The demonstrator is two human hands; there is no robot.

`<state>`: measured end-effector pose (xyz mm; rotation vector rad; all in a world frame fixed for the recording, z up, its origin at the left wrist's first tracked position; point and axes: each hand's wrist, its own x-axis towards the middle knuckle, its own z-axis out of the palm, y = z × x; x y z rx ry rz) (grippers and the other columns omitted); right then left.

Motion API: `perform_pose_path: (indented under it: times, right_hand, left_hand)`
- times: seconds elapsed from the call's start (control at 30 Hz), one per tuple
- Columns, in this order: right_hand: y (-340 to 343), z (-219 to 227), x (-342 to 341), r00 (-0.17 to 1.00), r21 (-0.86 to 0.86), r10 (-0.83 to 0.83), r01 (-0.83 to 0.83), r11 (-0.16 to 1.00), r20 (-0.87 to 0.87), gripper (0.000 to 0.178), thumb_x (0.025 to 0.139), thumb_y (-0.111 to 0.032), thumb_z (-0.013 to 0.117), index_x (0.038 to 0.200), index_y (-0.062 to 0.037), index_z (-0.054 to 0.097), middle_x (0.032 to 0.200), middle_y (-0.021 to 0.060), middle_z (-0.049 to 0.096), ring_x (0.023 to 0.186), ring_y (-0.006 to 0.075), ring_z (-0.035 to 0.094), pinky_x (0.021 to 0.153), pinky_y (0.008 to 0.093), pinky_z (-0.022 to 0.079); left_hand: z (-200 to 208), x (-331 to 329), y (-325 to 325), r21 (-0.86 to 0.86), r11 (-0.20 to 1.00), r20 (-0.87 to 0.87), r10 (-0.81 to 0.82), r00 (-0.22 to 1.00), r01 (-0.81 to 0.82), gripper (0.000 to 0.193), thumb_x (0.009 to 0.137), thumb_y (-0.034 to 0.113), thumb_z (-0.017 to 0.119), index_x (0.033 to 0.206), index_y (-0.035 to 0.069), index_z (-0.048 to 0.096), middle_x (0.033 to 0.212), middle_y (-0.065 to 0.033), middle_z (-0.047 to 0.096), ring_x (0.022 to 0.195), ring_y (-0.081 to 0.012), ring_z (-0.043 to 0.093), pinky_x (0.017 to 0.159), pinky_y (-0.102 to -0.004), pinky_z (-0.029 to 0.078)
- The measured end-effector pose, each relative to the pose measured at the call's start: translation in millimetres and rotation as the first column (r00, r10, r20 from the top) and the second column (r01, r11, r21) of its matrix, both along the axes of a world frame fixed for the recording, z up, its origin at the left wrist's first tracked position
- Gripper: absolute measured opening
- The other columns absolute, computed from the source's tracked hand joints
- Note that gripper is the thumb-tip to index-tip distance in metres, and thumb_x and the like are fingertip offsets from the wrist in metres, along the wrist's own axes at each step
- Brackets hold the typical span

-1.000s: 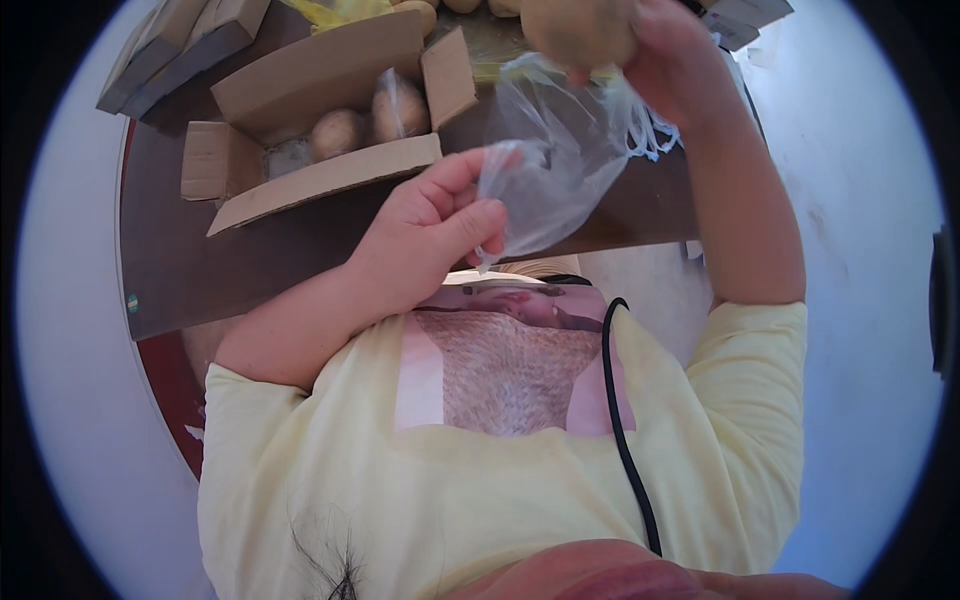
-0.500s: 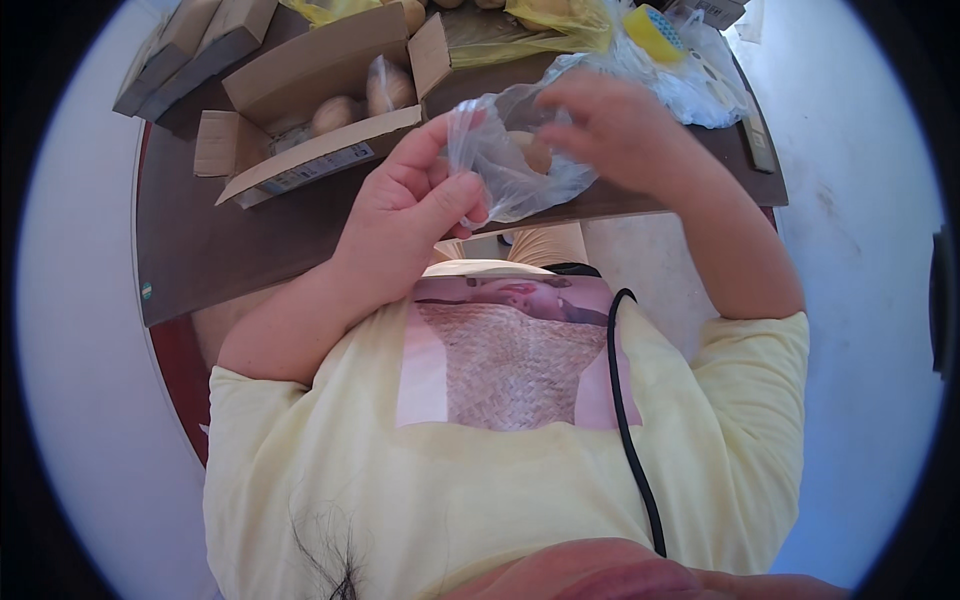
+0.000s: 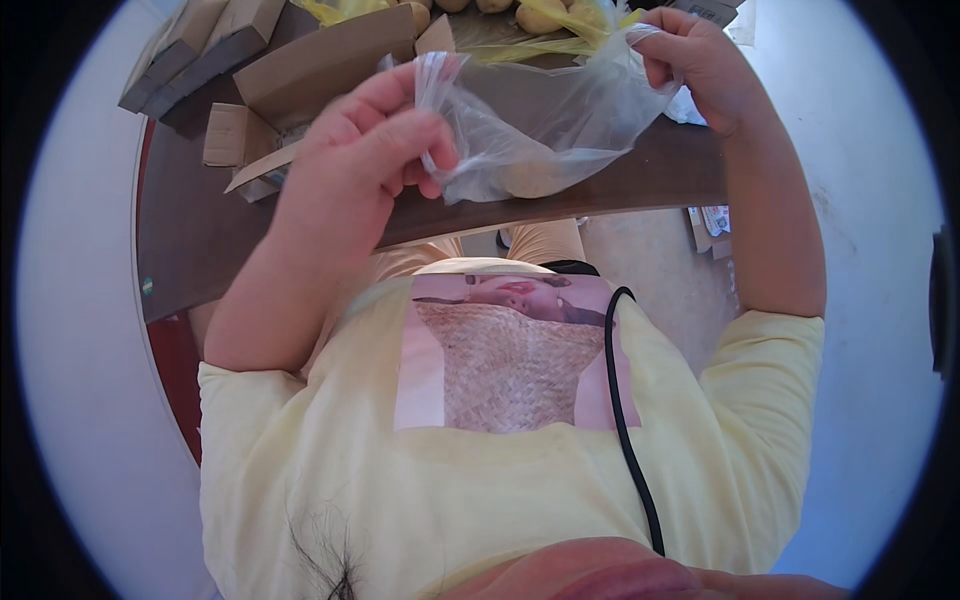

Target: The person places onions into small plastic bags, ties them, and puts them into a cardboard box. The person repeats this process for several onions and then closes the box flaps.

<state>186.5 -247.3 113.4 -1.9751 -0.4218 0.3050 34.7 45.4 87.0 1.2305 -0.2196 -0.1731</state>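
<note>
Between my hands stretches a clear plastic bag (image 3: 590,115), spread wide above the table's near edge. A round tan potato (image 3: 538,178) sits low in it, seen through the film. My left hand (image 3: 365,150) is closed, pinching the bag's bunched left side between thumb and fingers. Up and to the right, my right hand (image 3: 695,65) is closed on the bag's other side. Behind my left hand stands an open cardboard box (image 3: 240,135) with its flaps up; my hand hides most of its inside.
Grey-brown cartons (image 3: 215,45) lie at the table's far left. Along the back are several loose potatoes (image 3: 490,5) and a yellow plastic bag (image 3: 500,50). The dark table (image 3: 220,245) ends just in front of me. On the floor at right is a small carton (image 3: 708,230).
My right hand has moved up and right, now gripping the bag and pulling it wide. My left hand has shifted up and left, covering the potatoes in the box.
</note>
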Motion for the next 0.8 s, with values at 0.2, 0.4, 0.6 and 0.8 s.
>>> perform_pose_path:
  times: [0.2,0.4,0.6,0.8]
  right_hand:
    - [26.1,28.2,-46.1,0.97,0.388,0.103,-0.009,0.921,-0.222,0.036,0.079,-0.007,0.06,0.111,0.0064,0.052,0.077,0.008,0.061,0.063,0.0145,0.06,0.062,0.0247,0.048]
    - [61.5,42.7,-97.2,0.958,0.519,0.269,-0.182,0.836,-0.098,0.056,0.081,-0.007,0.068,0.126,0.0057,0.037,0.103,0.013,0.058,0.086,0.0155,0.061,0.076,0.0293,0.051]
    - [61.3,35.9,-88.2,0.974,0.224,0.216,-0.225,0.948,0.067,0.052,0.082,-0.011,0.07,0.122,0.0056,0.042,0.101,0.0117,0.059,0.087,0.0139,0.06,0.073,0.0251,0.051]
    - [54.0,55.7,-89.4,1.0,0.134,0.006,-0.008,0.991,0.016,0.029,0.085,-0.006,0.06,0.111,0.0047,0.052,0.074,0.0044,0.059,0.061,0.0092,0.056,0.055,0.0207,0.046]
  left_hand:
    - [31.5,18.9,11.5,-0.14,0.941,-0.034,-0.316,0.948,0.309,0.043,0.096,0.018,0.041,0.131,-0.007,0.041,0.096,-0.0096,0.062,0.083,-0.0158,0.06,0.077,-0.0258,0.05]
    - [62.0,26.2,-31.0,-0.277,0.87,-0.115,-0.452,0.885,0.408,0.026,0.098,0.016,0.04,0.114,-0.002,0.05,0.101,-0.0108,0.06,0.09,-0.0175,0.061,0.082,-0.0293,0.05]
    - [63.0,38.9,-35.8,-0.049,0.894,-0.073,-0.449,0.891,0.446,0.027,0.096,0.014,0.047,0.117,-0.003,0.051,0.105,-0.01,0.06,0.092,-0.0136,0.059,0.082,-0.0258,0.05]
    - [6.9,13.1,-25.1,0.54,0.795,0.527,-0.065,0.847,-0.275,0.052,0.085,0.006,0.064,0.133,0.006,0.043,0.119,-0.0074,0.055,0.095,-0.0137,0.055,0.082,-0.0254,0.046]
